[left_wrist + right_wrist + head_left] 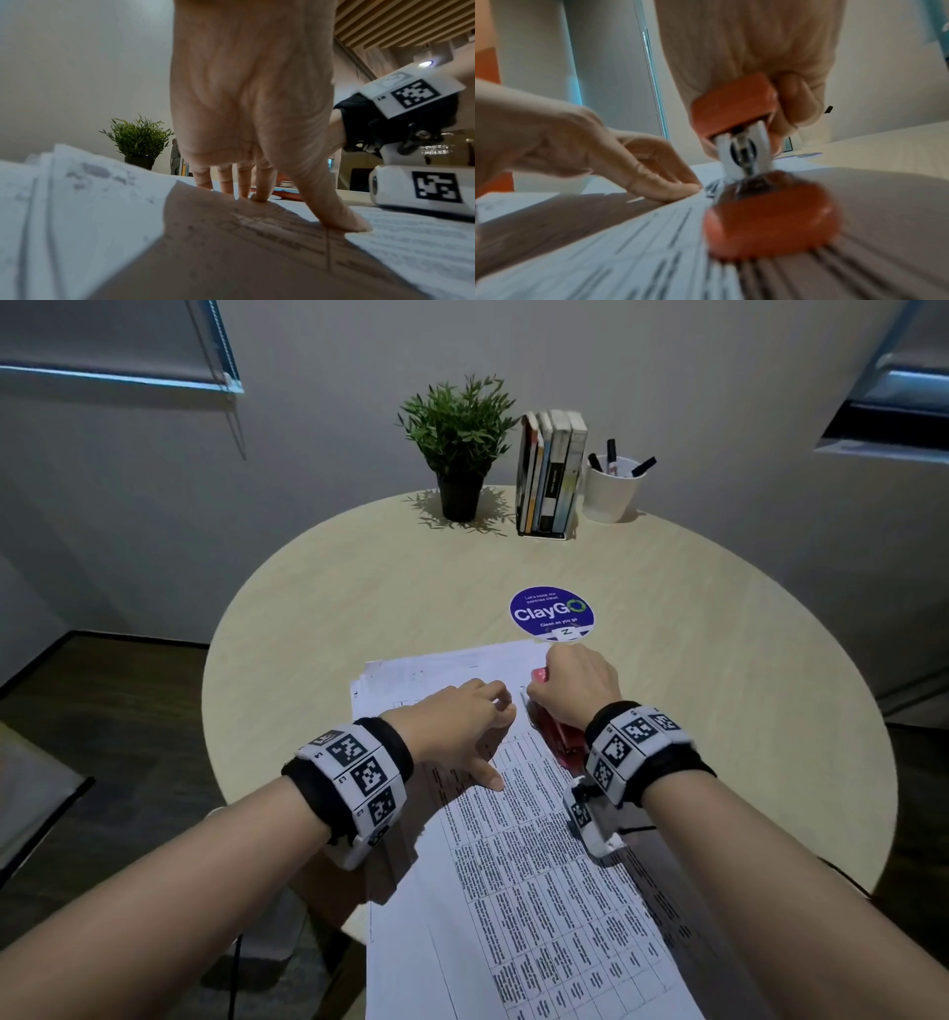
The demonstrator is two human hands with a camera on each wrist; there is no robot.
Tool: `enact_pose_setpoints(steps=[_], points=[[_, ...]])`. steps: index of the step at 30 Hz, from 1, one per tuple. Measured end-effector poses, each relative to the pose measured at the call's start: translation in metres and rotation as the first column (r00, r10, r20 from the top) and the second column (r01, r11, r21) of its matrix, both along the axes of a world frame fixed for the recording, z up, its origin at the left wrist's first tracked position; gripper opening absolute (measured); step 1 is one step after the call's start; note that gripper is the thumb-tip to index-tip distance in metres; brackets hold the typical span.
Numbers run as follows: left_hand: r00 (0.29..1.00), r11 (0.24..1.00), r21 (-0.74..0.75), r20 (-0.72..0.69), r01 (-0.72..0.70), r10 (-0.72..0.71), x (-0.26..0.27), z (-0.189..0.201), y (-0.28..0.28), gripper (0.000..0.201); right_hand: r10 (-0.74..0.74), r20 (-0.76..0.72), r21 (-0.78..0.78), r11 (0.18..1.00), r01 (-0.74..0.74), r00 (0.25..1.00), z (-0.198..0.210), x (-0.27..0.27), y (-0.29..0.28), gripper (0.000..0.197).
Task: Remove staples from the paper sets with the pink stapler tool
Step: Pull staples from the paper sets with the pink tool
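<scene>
A printed paper set (539, 865) lies on top of other paper sets (411, 675) on the round table (359, 588). My left hand (482, 731) presses its fingertips and thumb flat on the top sheet near its upper corner. In the left wrist view the left hand (290, 178) has its fingers (259, 186) straight down on the paper (102, 203). My right hand (570, 690) grips the pink stapler tool (560, 737) just right of the left fingers. In the right wrist view the stapler (734, 105) stands open-mouthed, with its metal end on the paper (603, 253) beside the left fingertips (675, 188).
At the back of the table stand a potted plant (459, 439), a rack of books (552, 474) and a white cup of markers (613, 487). A round blue ClayGo sticker (552, 613) lies just beyond the papers. The papers overhang the table's near edge.
</scene>
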State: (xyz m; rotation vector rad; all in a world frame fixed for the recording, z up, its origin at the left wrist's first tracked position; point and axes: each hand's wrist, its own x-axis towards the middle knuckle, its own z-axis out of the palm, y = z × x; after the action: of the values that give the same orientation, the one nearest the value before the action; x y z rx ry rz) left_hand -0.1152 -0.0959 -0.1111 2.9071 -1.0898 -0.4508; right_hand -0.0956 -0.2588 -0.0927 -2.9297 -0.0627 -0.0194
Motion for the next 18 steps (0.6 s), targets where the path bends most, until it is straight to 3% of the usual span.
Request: enact_pose_setpoints(steps=[4,6,12,15,18], points=[[1.0,1.0,0.002,-0.006,-0.01,0.01,-0.001,0.002,0.0,0.089,-0.054,-0.03,0.095,0.994,0.057,0.998,0.0,0.009,0.004,0.016],[1.0,1.0,-0.016,-0.013,-0.025,0.025,-0.002,0.001,0.001,0.089,-0.103,-0.091,0.185,0.976,0.119,0.99,0.001,0.01,0.003,0.022],[0.938,0.932,-0.115,-0.086,-0.345,0.336,-0.009,0.002,0.001,0.091,-0.166,-0.201,0.394,0.889,0.235,0.965,0.001,0.01,-0.02,0.026],[0.869,0.87,-0.114,-0.2,-0.48,0.453,-0.01,0.012,-0.001,0.09,-0.199,-0.267,0.643,0.692,0.328,0.943,-0.013,0.013,-0.038,0.024],[0.839,0.837,-0.152,-0.255,-0.526,0.481,-0.003,0.018,0.002,0.05,-0.157,-0.38,0.801,0.438,0.409,0.912,-0.01,0.0,-0.043,0.017]])
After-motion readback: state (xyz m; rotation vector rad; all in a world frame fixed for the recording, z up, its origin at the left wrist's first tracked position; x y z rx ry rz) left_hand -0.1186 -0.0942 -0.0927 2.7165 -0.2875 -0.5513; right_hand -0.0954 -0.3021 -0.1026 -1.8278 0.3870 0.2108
